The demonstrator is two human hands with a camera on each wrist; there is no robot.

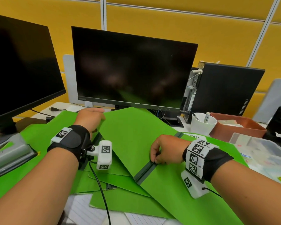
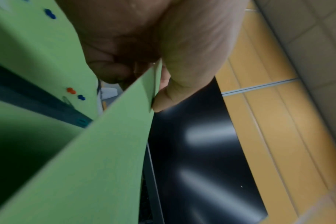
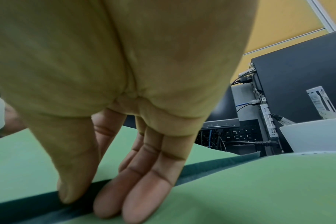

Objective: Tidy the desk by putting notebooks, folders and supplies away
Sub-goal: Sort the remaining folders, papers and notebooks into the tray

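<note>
Several green folders lie overlapping across the desk. The top green folder (image 1: 130,130) (image 2: 105,151) is half open, its cover raised like a tent. My left hand (image 1: 91,116) (image 2: 144,84) pinches the cover's far edge between thumb and fingers and holds it up. My right hand (image 1: 157,158) (image 3: 98,195) presses straight fingers and thumb down on the folder's dark green spine (image 1: 144,172) (image 3: 201,168), near the middle of the desk. The lower cover (image 3: 259,181) lies flat under my right wrist. Coloured pushpins (image 2: 71,90) lie on a green sheet beneath.
Two dark monitors (image 1: 133,69) stand behind the folders, with a black computer tower (image 1: 225,88) to their right. A white cup (image 1: 203,123) with pens, a brown tray (image 1: 240,127) and a clear plastic box (image 1: 256,148) sit at right. A grey device (image 1: 8,153) is at left; lined paper (image 1: 81,211) lies near me.
</note>
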